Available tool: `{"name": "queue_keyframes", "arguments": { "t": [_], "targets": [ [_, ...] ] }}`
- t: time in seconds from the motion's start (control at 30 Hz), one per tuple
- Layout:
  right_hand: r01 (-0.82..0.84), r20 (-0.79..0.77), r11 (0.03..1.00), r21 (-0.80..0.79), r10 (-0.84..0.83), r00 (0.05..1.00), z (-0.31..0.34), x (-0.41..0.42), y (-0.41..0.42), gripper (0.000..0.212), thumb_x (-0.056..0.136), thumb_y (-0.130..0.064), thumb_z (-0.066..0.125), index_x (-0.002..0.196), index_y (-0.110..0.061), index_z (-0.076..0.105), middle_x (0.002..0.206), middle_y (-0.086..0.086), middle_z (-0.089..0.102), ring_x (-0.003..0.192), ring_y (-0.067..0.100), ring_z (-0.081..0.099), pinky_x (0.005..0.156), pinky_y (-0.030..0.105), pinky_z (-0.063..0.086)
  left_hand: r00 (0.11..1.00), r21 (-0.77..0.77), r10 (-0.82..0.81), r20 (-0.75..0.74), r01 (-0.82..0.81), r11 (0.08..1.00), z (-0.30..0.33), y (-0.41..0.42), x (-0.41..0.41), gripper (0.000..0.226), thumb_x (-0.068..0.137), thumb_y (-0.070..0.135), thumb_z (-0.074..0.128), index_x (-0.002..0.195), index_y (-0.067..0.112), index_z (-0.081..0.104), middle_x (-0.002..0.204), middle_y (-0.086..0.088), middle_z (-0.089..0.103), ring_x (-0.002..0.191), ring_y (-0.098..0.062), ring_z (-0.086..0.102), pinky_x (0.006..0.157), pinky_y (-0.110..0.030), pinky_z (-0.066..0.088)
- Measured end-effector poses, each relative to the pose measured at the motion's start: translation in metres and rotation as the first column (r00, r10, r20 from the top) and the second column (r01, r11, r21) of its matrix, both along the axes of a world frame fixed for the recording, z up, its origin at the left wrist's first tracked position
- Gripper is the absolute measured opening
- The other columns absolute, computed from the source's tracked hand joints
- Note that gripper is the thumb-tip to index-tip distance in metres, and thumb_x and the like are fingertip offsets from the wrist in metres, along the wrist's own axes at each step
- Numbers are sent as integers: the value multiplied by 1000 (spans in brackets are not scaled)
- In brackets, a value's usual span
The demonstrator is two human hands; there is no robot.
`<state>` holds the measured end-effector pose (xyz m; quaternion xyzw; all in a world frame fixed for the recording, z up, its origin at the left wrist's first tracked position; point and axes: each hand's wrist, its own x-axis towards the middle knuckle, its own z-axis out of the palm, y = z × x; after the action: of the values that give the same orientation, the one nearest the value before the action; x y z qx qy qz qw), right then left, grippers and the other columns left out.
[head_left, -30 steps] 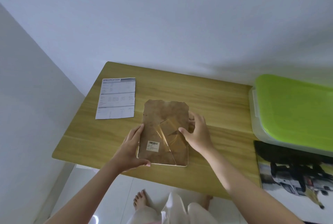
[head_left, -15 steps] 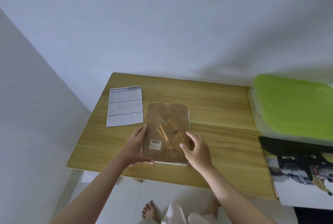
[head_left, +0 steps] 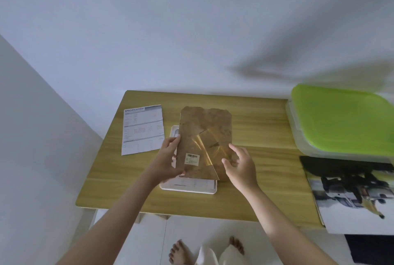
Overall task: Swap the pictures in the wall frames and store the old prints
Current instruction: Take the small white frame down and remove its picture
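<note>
Brown backing board (head_left: 204, 136) being held tilted above white frame (head_left: 189, 188), which is lying flat on wooden table (head_left: 255, 179). Board's left edge being pinched by left hand (head_left: 168, 162); right hand (head_left: 241, 166) being kept open, fingers spread, beside board's lower right corner. Contact there cannot be told. Specification sheet (head_left: 142, 130) lying left of frame; green-lidded box (head_left: 341, 119) and print (head_left: 351, 190) at right.

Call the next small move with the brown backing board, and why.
Probably set the backing board aside on bare table: the left hand has it lifted off the white frame, the right hand is open beside it, and a sheet lies exposed in the frame.
</note>
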<state>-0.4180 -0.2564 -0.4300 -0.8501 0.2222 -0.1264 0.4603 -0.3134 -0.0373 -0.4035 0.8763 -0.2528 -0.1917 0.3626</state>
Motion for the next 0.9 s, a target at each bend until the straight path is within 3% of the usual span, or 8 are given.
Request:
{"name": "queue_keyframes", "arguments": {
  "t": [0.13, 0.27, 0.43, 0.6, 0.77, 0.9],
  "targets": [
    [66, -29, 998, -2, -66, 997, 3, -21, -48, 49, 84, -13, 66, 131, -18, 51, 119, -11, 48, 88, 6, 52, 69, 8, 42, 997, -13, -4, -81, 3, 1000, -2, -51, -17, 110, 63, 16, 84, 148, 16, 14, 120, 1, 34, 95, -13, 50, 82, -19, 48],
    [119, -110, 993, -19, -120, 987, -1, -44, -90, 48, 87, -13, 62, 133, -17, 49, 128, -4, 48, 97, 10, 50, 78, 20, 42, 987, -9, 14, -158, -16, 1000, -10, -105, -41, 108, 63, 13, 83, 148, 15, 16, 120, 1, 33, 98, -15, 49, 84, -21, 48],
    [135, -190, 988, -72, -146, 971, -21, -67, -132, 44, 88, -13, 59, 131, -12, 51, 128, 1, 52, 101, 11, 50, 85, 23, 41, 966, 56, 116, -231, -106, 993, -25, -160, -70, 101, 64, 5, 80, 147, 12, 22, 120, 0, 30, 109, -18, 48, 86, -22, 49],
    [64, -118, 980, -186, -87, 989, -46, -75, -144, 41, 86, -11, 60, 126, -6, 55, 122, 7, 56, 114, 25, 50, 101, 36, 38, 952, 118, 209, -224, -187, 975, -39, -176, -89, 92, 67, 9, 76, 145, 12, 26, 120, 2, 30, 108, -16, 44, 88, -21, 44],
    [41, -105, 954, -297, -76, 992, -59, -80, -142, 41, 89, -16, 54, 128, -5, 53, 124, 9, 55, 109, 31, 48, 94, 29, 30, 942, 129, 269, -201, -247, 960, -43, -180, -95, 82, 70, 6, 72, 142, 11, 34, 114, 4, 30, 105, -14, 40, 87, -18, 38],
    [56, -110, 937, -346, -100, 989, -61, -81, -136, 45, 90, -27, 41, 125, -4, 57, 123, 11, 58, 100, 34, 52, 87, 36, 40, 940, 132, 286, -188, -264, 955, -45, -180, -98, 79, 72, 8, 71, 142, 11, 35, 116, 3, 30, 105, -14, 41, 89, -18, 38]
  ]
}}
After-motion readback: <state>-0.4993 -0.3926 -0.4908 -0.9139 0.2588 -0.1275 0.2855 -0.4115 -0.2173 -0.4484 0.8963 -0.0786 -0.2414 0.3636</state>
